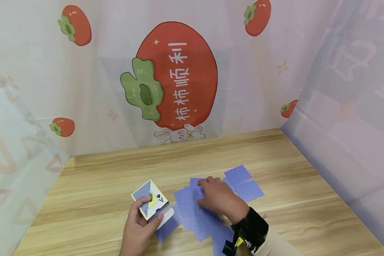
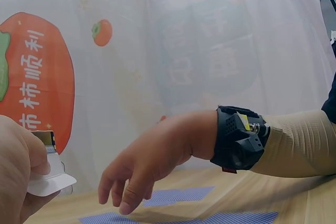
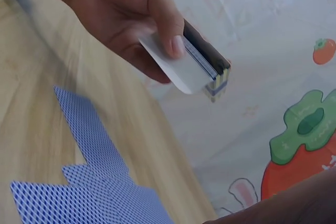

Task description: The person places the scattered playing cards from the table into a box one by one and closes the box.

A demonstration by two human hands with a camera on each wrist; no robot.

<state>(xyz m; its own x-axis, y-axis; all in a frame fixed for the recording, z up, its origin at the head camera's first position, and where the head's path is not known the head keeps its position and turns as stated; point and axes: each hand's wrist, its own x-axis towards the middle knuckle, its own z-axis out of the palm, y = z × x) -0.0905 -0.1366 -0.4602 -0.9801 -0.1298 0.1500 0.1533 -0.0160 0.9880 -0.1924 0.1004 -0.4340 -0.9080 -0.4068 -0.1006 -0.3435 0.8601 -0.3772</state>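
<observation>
In the head view my left hand [image 1: 137, 224] grips a playing card box [image 1: 152, 190] with an ace printed on its front. The box is tilted, its white flap [image 1: 167, 214] folded out under my thumb. Edges of cards [image 3: 195, 56] show inside its mouth in the right wrist view. My right hand [image 1: 218, 196] reaches over the blue-backed playing cards [image 1: 187, 202] spread face down on the table. Its fingers bend downward and are loosely apart, fingertips close over the cards in the left wrist view, with nothing between them.
The cards overlap in an uneven spread, with several lying toward the far right [image 1: 249, 190] and one near the front [image 1: 220, 238]. The wooden table [image 1: 96, 199] ends at a hanging cloth [image 1: 102, 89] printed with persimmons, and cloth also hangs at both sides.
</observation>
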